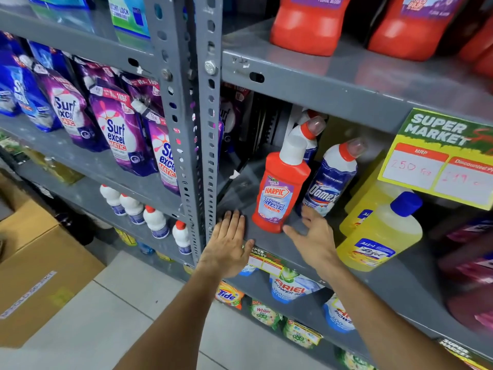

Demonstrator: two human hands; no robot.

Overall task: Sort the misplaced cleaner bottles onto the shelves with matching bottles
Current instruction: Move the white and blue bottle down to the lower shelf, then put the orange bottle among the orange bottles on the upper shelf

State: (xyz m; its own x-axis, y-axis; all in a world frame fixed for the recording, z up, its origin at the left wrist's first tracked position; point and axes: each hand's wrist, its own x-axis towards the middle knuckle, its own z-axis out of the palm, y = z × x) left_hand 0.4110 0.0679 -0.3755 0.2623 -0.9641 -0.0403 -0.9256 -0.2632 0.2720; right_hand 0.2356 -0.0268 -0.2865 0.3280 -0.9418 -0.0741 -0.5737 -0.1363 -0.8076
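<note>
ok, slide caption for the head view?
Both open hands, left and right, flank the red Harpic bottle on the grey shelf.

Both forearms are bare, no sleeves, rings or watch.

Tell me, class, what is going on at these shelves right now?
A person reaches both bare hands toward a red Harpic bottle on a grey shelf. The left hand lies flat on the shelf edge; the right hand is open beside the bottle, not gripping it. A Domex bottle stands just behind, and yellow bottles to the right.
</note>
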